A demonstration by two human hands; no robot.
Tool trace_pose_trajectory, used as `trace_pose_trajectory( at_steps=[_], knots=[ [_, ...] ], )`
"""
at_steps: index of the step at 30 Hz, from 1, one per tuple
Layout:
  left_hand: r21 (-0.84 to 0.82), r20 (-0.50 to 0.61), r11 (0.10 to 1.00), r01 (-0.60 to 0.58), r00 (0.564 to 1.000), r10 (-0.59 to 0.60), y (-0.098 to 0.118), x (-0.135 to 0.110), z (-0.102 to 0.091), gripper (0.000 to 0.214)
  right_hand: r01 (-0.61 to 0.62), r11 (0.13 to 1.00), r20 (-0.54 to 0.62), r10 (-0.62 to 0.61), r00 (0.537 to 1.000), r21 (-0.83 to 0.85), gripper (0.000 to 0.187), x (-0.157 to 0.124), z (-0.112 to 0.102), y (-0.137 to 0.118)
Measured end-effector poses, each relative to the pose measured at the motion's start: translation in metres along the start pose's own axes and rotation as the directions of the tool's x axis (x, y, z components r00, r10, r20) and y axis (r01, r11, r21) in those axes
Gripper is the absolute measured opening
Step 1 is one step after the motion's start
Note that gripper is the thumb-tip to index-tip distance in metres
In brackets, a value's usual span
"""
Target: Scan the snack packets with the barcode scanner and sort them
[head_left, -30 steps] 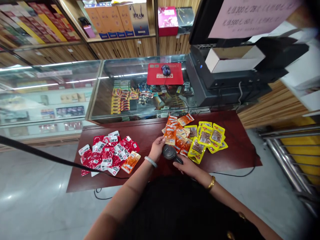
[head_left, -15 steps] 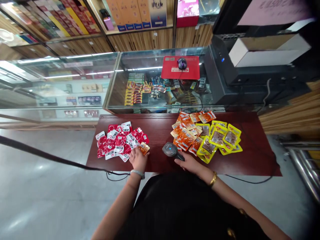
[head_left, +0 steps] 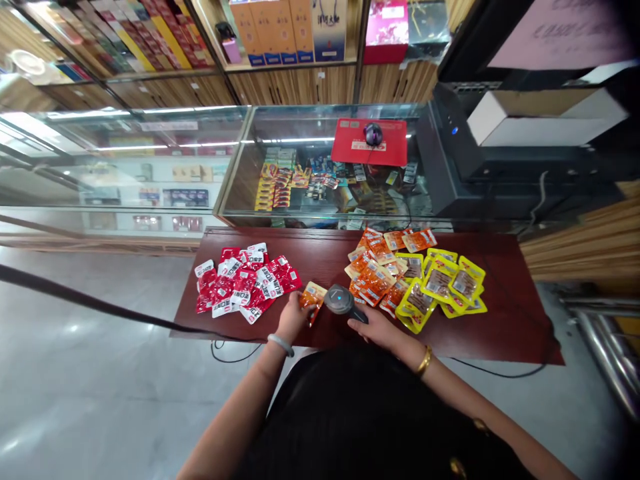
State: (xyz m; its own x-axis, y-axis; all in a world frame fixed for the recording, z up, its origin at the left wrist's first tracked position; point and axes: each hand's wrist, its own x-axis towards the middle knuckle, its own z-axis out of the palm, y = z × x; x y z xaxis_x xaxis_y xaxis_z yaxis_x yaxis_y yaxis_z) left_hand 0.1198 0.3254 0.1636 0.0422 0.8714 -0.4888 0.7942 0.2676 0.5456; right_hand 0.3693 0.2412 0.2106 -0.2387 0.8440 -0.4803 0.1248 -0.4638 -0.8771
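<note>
My left hand (head_left: 291, 318) pinches an orange snack packet (head_left: 313, 296) and holds it just left of a black handheld barcode scanner (head_left: 339, 298). My right hand (head_left: 373, 327) grips the scanner's handle, with the scanner head low over the dark red table (head_left: 505, 313). A pile of red packets (head_left: 243, 285) lies to the left of my left hand. Orange packets (head_left: 379, 267) and yellow packets (head_left: 443, 283) are heaped to the right of the scanner.
A glass display counter (head_left: 300, 173) stands behind the table, with a red mouse pad (head_left: 387, 143) and mouse (head_left: 373, 133) on top. A black register machine (head_left: 505, 160) stands at the right. Cables (head_left: 235, 347) hang off the table's front edge.
My left hand picked an orange packet off the right edge of the red pile and carried it right, up beside the scanner. The right hand kept hold of the scanner.
</note>
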Motion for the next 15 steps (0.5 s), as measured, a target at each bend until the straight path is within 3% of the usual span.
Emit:
trace_pose_trajectory(
  at_steps=[4, 11, 15],
  knots=[
    [-0.2, 0.02, 0.969, -0.143, 0.989, 0.15, 0.033, 0.007, 0.024, 0.04, -0.004, 0.997, -0.054, 0.008, 0.999, 0.073, 0.057, -0.003, -0.008, 0.0],
    [-0.126, 0.124, 0.959, -0.254, 0.955, 0.269, 0.076, 0.027, 0.044, 0.045, 0.035, 0.999, -0.238, -0.035, 0.971, -0.006, 0.052, -0.017, -0.028, -0.004],
    [-0.26, 0.127, 0.926, -0.275, 0.941, 0.315, 0.098, 0.035, 0.058, 0.042, -0.023, 0.998, -0.27, 0.038, 0.962, 0.055, 0.054, -0.025, -0.033, -0.005]
  ],
)
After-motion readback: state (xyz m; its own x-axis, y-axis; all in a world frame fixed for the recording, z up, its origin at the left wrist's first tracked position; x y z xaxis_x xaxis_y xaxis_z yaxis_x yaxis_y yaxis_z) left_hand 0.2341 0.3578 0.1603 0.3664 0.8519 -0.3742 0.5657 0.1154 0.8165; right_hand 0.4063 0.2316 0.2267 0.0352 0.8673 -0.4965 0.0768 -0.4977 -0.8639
